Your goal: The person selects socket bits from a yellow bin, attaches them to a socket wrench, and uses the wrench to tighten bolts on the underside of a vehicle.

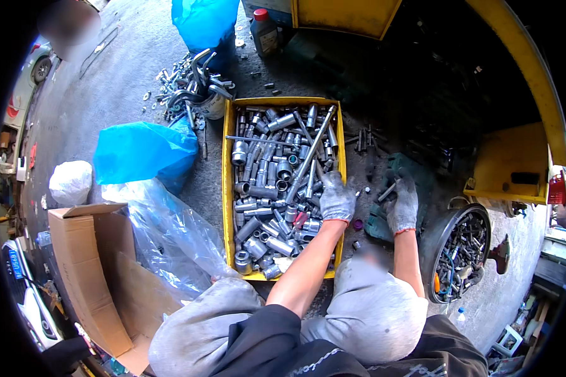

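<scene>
My left hand (338, 200), in a grey knit glove, lies over the right rim of a yellow metal tray (227, 188). Its thumb stands apart from the fingers, which touch the sockets beneath. The tray is heaped with chrome sockets (256, 246) and long bars (310, 155). Right of the tray, my right hand (403, 206), gloved the same way, has its fingers closed on a slim long socket (387, 192). That hand hovers above a dark green plastic case (378, 224), part of which it hides.
A bucket of bent wrenches (210, 105) stands behind the tray among loose metal pieces. Blue bags (135, 149), clear plastic (170, 232) and an open cardboard box (85, 270) lie left. A round black tub (438, 251) of small parts sits right, below a yellow frame (509, 160).
</scene>
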Tool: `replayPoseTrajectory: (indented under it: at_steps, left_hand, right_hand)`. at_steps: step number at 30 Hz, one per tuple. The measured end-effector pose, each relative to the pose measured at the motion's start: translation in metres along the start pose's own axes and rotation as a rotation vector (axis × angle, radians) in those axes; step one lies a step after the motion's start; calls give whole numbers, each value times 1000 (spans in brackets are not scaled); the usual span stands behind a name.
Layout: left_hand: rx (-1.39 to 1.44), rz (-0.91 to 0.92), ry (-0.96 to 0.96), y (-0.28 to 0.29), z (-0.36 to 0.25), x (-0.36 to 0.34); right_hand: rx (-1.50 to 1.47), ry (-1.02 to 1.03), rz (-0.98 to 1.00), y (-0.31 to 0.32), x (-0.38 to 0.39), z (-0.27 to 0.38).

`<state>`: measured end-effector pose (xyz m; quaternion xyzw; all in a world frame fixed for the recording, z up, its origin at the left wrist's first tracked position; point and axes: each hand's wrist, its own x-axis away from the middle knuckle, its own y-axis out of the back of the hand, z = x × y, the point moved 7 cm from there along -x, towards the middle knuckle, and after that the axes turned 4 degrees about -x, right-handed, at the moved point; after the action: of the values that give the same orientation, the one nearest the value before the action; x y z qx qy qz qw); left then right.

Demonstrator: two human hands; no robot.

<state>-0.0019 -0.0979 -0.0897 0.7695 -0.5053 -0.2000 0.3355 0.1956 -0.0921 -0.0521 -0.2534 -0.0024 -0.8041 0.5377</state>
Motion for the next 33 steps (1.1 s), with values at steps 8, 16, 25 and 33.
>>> replayPoseTrajectory:
  at_steps: [8,16,25,33]
  left_hand:
    - [852,275,340,18,49,-25]
    - [1141,547,491,69,4,-27]
    - [827,655,447,43,-11,11]
    - [664,609,343,31,2,10]
  right_hand:
    - [103,-325,-74,35,38,-31]
    - [384,-291,222,-23,52,-32]
    - [362,-32,209,-44,-13,-16]
    - [558,27,95,-41,-30,-39]
